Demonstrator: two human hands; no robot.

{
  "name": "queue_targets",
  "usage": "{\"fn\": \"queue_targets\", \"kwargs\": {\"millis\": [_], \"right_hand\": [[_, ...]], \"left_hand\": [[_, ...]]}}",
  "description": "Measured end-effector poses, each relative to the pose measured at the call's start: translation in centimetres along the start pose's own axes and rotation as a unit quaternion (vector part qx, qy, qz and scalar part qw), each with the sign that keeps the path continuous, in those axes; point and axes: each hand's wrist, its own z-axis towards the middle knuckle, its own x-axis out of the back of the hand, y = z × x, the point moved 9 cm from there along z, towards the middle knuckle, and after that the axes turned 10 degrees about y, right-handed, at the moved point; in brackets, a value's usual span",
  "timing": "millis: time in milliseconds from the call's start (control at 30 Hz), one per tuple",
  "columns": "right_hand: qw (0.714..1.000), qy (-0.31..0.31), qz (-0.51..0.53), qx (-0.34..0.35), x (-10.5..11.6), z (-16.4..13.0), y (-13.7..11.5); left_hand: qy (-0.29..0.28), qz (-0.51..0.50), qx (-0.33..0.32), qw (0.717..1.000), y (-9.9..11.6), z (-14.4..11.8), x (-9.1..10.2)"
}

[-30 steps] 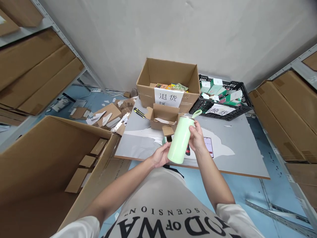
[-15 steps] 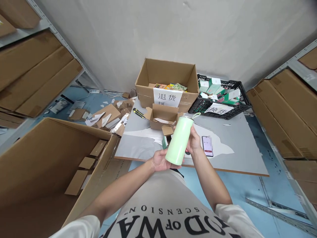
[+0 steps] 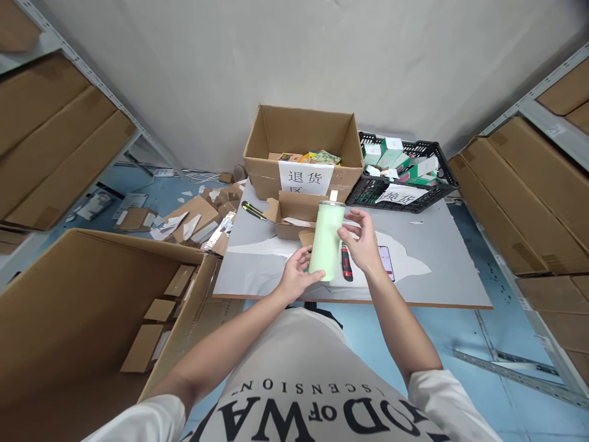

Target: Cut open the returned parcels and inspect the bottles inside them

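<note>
The left hand [image 3: 297,279] is gripping the bottom end of a pale green bottle [image 3: 326,241], its fingers curling around the base and pressing against it from the left side and underneath. The bottle is standing nearly upright in the air above the front part of a grey table [image 3: 442,270], with its lid end pointing up toward the wall. The right hand [image 3: 363,242] is hovering just beside the upper half of the bottle, its fingers spreading loosely and its fingertips [image 3: 344,229] sitting at the bottle's side; whether they are actually touching it is hard to tell. Below the right hand, a red and black cutter [image 3: 346,267] is lying on the table, and a phone [image 3: 386,261] is lying just beside it, partly hidden by the wrist. Behind the bottle, a small open carton [image 3: 297,212] is sitting on the table, and a yellow and black knife [image 3: 253,210] is lying to its left. Farther back, a big open cardboard box [image 3: 301,147] with a white paper sign on its front is standing at the table's far edge, holding a few coloured packages. To its right, a black plastic crate [image 3: 442,169] is holding small green and white boxes. A very large open cardboard box [image 3: 69,294] is standing on the floor to the person's left, and torn cardboard scraps [image 3: 193,215] are littering the blue floor beyond it.
</note>
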Motion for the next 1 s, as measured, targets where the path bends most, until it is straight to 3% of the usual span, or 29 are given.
{"fn": "queue_targets", "kwargs": {"millis": [200,367,433,500,600,667,867,1000], "right_hand": [[0.997,0.028,-0.065,0.013,-0.9,1.4,0.1],[0.999,0.001,0.003,-0.045,-1.4,1.8,1.5],[0.995,-0.02,0.045,-0.085,-1.5,1.9,2.4],[0.989,-0.036,0.09,-0.116,-1.4,2.1,3.2],[0.977,-0.043,0.157,-0.136,-1.1,2.1,4.4],[0.969,-0.043,0.195,-0.144,-1.0,2.0,5.2],[0.96,-0.078,0.215,-0.159,-0.7,1.8,6.5],[0.976,-0.128,0.092,-0.149,0.5,3.3,5.2]], "left_hand": [[0.052,0.134,-0.08,0.986,0.7,-0.7,0.9],[0.072,0.121,-0.093,0.986,0.7,-0.9,2.0],[0.051,0.072,-0.067,0.994,0.2,-0.7,2.1],[0.002,0.001,0.01,1.0,-1.1,-0.7,1.6],[-0.08,-0.102,0.156,0.979,-3.3,-1.6,0.1],[-0.105,-0.141,0.206,0.963,-4.1,-2.1,-0.6],[-0.073,-0.136,0.204,0.967,-4.7,-1.9,-0.4],[-0.025,-0.079,0.154,0.985,-4.9,-1.1,0.7]]}}
